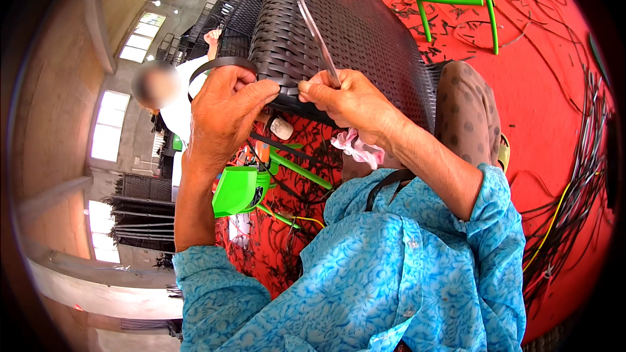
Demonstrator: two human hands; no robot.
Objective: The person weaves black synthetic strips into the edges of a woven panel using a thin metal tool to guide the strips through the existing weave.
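Left hand (225, 107) pinches a black strip (223, 62) at the woven panel (352, 13) edge; right hand (349, 96), curled beside it, grips a slim shiny tool (318, 38).

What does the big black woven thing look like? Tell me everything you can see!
The woven thing is black and shiny, made of flat strips, apparently plastic, passing over and under each other. It has a broad face and a curved, bent-over side. It slants across the upper middle of the picture, above the red floor. The left hand and right hand have fingertips at its near edge. What holds it up is hidden.
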